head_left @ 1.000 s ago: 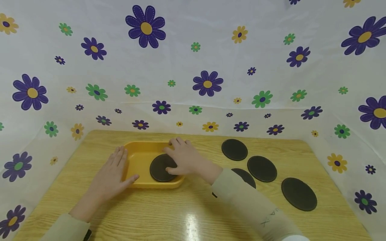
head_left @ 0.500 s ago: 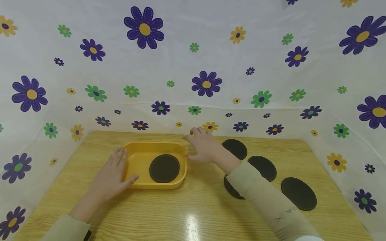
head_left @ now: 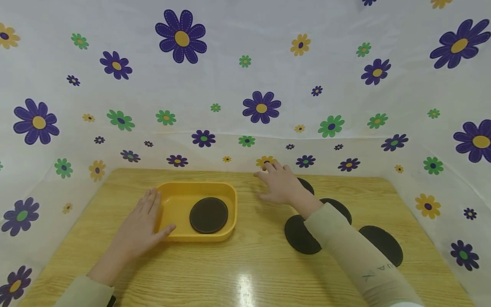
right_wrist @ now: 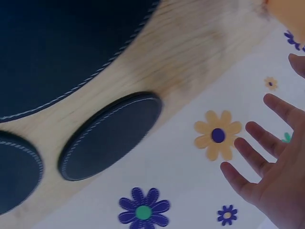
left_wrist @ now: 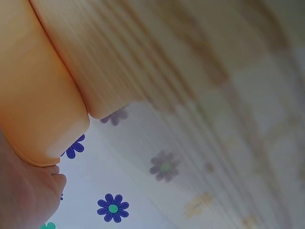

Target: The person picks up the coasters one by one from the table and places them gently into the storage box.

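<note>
Tray [head_left: 199,238] of smooth yellow plastic, shallow, rounded-rectangular: placed on the left of the pale wood-grain table [head_left: 184,273]. Contained: one flat round disc of dark leather-like material [head_left: 209,215], lying in the tray's right half towards the near wall. Loose on the right, four similar dark discs: far disc [head_left: 307,184], partly covered by the wrist; middle disc [head_left: 341,207]; near left disc [head_left: 299,234]; near right disc [head_left: 383,242]; pale stitching shown round the edges in the right wrist view. Left hand [head_left: 140,226]: laid along the tray's left wall, fingers straight, thumb extended across the near left corner, nothing clamped. Right hand [head_left: 281,185]: held beyond the tray's right wall, near the far disc, fingers spread apart, nothing gripped. Hazards, as judged: little edge is offered by such thin, flat discs, so a pinch may be missed and a disc merely slid, perhaps against the flowered white cloth [head_left: 215,76] at the far side. Discs may be dragged out of place by the beige right sleeve [head_left: 345,238], which is stretched across the middle, near left and near right ones, should the forearm be lowered. The tray, probably light, may be shifted if its right wall is knocked or pressure from the left is increased. A disc released too far right may be caught on the rim or left overlapping the contained one.
</note>
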The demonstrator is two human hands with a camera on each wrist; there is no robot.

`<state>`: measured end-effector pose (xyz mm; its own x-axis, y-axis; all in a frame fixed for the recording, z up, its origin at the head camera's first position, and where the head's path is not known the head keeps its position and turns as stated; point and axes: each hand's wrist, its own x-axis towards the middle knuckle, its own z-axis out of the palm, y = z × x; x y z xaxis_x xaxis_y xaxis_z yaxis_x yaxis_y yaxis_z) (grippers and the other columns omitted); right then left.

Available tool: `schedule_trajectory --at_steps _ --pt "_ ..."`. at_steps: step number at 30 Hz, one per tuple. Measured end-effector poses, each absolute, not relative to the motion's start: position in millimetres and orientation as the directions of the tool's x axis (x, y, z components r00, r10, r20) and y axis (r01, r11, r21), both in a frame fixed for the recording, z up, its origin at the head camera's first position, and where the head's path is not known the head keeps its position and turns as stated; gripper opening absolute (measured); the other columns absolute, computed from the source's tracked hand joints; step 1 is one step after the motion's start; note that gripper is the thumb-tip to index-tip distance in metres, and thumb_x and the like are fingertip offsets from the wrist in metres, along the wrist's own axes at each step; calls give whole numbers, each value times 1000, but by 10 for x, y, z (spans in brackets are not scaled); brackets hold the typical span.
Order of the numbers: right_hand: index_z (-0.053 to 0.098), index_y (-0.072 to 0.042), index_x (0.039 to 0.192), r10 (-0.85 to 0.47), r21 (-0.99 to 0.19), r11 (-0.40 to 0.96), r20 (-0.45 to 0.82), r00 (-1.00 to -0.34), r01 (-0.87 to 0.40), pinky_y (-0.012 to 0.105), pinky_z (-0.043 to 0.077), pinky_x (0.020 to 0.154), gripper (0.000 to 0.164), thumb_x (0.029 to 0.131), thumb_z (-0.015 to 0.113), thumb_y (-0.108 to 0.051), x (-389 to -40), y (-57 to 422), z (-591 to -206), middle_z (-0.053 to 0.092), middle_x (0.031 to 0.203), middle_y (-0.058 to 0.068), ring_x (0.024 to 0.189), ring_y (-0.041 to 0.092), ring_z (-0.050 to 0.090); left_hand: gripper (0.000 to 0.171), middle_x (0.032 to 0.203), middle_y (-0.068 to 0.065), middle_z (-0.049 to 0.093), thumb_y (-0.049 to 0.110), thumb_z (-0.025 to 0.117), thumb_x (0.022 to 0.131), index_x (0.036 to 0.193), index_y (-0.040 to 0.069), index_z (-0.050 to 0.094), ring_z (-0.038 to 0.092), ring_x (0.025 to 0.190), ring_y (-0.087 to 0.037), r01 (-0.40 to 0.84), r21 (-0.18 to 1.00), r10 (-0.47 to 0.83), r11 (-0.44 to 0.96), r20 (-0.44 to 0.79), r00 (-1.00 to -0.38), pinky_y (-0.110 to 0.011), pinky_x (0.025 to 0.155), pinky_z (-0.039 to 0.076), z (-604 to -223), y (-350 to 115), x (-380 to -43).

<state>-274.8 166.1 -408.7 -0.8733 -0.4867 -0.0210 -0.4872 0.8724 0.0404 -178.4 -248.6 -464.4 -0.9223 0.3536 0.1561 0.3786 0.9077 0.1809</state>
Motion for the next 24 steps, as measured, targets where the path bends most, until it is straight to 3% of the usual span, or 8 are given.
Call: schedule_trajectory --at_steps 9,13,24 --pt "59 -19 150 -438 42 897 -31 -898 -439 63 48 110 64 95 71 -50 -2761 1986 -4247 56 146 18 133 40 52 105 173 -34 14 63 58 101 163 -14 20 17 162 -52 369 179 344 912 154 -926 -56 135 16 -4666 -2496 -1786" --pt "61 -17 148 -425 11 905 -27 -905 -425 65 49 107 63 94 72 -49 -2768 2103 -4303 58 140 20 128 41 54 105 173 -34 16 63 58 101 162 -14 22 19 161 -52 370 179 343 912 165 -925 -58 134 20 -4660 -2494 -1781" --pt "58 -15 152 -337 -1 941 -43 -940 -338 72 49 105 68 96 71 -51 -2898 2350 -4488 54 141 27 131 50 53 105 173 -34 18 62 59 101 163 -14 22 20 161 -52 371 186 345 910 160 -925 -55 135 17 -4652 -2494 -1778"
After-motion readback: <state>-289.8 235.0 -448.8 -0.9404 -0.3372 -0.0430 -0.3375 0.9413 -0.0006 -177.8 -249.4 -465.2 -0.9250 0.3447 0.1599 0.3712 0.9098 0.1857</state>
